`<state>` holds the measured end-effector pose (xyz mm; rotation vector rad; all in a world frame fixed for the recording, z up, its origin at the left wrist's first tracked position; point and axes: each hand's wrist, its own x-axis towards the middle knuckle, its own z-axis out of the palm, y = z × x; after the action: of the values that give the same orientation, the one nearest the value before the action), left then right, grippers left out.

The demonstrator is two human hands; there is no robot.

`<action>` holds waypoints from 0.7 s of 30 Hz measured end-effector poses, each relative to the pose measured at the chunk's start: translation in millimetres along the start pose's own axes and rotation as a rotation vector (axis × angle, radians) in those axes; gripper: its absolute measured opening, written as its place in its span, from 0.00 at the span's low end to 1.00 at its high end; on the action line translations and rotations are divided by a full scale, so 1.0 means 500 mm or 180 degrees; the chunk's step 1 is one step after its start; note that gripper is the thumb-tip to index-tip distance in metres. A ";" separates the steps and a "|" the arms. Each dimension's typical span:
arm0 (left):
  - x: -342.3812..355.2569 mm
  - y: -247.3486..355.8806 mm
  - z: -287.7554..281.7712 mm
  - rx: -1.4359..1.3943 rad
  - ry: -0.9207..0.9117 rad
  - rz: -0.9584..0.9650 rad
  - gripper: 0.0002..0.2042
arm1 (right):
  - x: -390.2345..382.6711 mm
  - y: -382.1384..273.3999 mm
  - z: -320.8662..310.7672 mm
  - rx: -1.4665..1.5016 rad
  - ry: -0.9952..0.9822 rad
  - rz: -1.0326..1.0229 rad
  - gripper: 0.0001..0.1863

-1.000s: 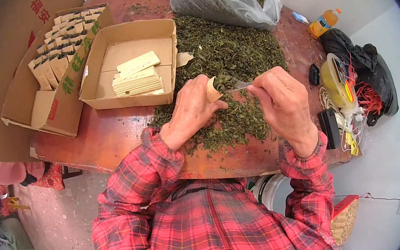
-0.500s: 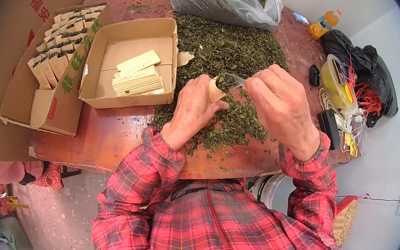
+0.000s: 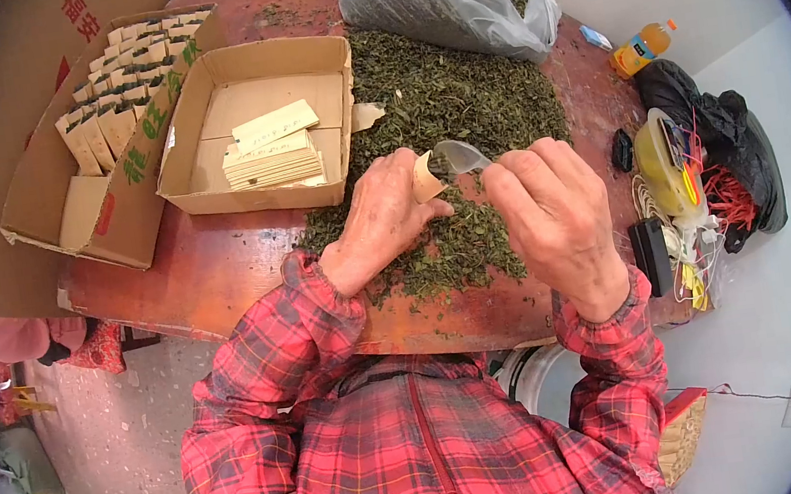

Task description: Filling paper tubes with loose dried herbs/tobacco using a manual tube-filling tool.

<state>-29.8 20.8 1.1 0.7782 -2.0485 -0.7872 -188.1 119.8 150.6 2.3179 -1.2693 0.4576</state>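
Left grip [image 3: 376,212] is pinched around a tan packet [image 3: 425,181], whose mouth faces about 2 o'clock, where the spoon [image 3: 463,155] meets it. From my remote seat, spilling looks the likeliest trouble: if the right grip [image 3: 549,202] tips the spoon off line, its load could drop outside the mouth, back among the leaves [image 3: 469,87]. Squeezing too hard might buckle the packet and narrow its opening; holding too loosely could let a nudge from the spoon twist it. I can't tell whether the spoon's tip is inside or just over the edge.

Both grips are nearly closed: one has thumb and fingers around the packet, the other clasps the spoon's handle, mostly hidden from me. The packet sits near my view's centre, over the leaves; from it, the box [image 3: 249,198] lies at 10 o'clock.
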 end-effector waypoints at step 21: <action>-0.007 0.002 -0.010 -0.0189 -0.0170 -0.0352 0.26 | -0.102 0.047 0.134 0.1011 -0.0353 0.1792 0.07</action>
<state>-24.1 22.7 2.9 0.8509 -2.0331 -0.9357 -230.0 108.6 74.7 2.2237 -2.0419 0.7673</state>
